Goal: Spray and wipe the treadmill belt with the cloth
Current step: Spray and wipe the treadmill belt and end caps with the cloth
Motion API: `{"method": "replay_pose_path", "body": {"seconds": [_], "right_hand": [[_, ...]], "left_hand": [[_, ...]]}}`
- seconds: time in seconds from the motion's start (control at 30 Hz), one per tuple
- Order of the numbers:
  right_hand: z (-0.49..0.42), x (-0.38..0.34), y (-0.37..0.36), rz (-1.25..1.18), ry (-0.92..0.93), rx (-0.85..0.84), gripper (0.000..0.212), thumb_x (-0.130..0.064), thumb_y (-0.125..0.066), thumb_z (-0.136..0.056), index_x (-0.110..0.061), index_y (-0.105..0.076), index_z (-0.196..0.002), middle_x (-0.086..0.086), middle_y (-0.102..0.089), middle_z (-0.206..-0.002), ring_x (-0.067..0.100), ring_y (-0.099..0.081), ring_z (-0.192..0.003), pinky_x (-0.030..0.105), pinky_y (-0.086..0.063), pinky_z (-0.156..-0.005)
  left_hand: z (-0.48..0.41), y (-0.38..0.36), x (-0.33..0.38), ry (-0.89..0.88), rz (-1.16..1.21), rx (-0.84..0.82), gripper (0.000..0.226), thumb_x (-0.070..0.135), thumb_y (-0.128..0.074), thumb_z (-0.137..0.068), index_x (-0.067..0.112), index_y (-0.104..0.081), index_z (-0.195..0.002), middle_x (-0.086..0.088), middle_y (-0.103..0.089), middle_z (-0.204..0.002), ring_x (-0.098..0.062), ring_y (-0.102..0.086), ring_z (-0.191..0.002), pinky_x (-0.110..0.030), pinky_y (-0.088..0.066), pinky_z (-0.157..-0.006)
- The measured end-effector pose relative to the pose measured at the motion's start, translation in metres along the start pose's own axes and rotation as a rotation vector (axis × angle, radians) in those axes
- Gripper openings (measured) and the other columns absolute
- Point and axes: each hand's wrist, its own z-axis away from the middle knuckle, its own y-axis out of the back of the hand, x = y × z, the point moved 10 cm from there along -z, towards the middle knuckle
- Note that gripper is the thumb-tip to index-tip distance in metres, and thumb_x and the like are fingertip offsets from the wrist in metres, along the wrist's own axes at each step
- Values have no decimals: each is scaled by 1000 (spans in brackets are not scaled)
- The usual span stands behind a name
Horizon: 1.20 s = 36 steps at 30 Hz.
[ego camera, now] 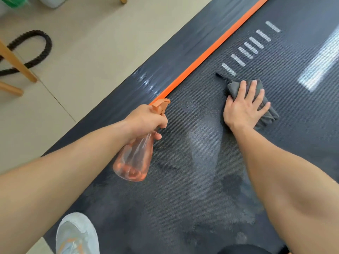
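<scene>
While my left hand [146, 120] grips the neck of the orange spray bottle [134, 158] above the treadmill belt [192, 180], my right hand [245, 105] lies flat, fingers spread, pressing the grey cloth [266, 110] onto the belt. It sits just below the white dashes [245, 50], right of the orange strip [211, 52]. Damp patches darken the belt between my arms.
</scene>
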Motion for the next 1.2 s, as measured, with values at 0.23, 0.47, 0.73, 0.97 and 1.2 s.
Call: {"method": "replay_pose_path", "body": {"seconds": [0.23,0.47,0.73,0.97,1.2], "right_hand": [[127,-152,-33,105,764,20,68,-46,-46,-91,-26,-37,-155,2,-29,-167,37,-29,-150,61,-21,-118],[206,-149,-63,251,1295,-149,73,-51,-45,-91,-38,-25,-160,-5,-20,-170,30,-20,-155,56,-15,-122],[10,-12,6,40,246,-4,72,-56,-29,-96,-30,-20,-162,3,-9,-172,37,-11,-156,66,-8,-122],[267,-75,-62,172,1211,-117,72,-50,-46,-96,-32,-22,-162,1,-13,-171,34,-13,-156,60,-10,-123],[127,-19,-21,172,813,13,70,-52,-46,-98,-35,-22,-162,-3,-16,-171,32,-17,-156,59,-13,-121]], "left_hand": [[0,21,-10,-31,38,56,27,24,-72,-46,20,-71,-73,-3,-69,-85,-28,-74,-77,-54,-60,-92],[6,24,-7,-35,11,23,27,19,-64,-54,16,-71,-80,-16,-75,-96,-25,-67,-64,-38,-60,-73],[-10,7,-20,-5,5,-18,42,22,-78,-62,15,-75,-103,-1,-70,-103,-25,-75,-71,-46,-61,-92],[2,-42,-12,0,-24,-33,43,20,-69,-55,10,-75,-97,-6,-69,-93,-39,-76,-94,-54,-63,-86],[22,-60,9,10,-50,-48,41,21,-73,-56,12,-75,-96,-4,-68,-96,-27,-75,-72,-51,-61,-90]]}}
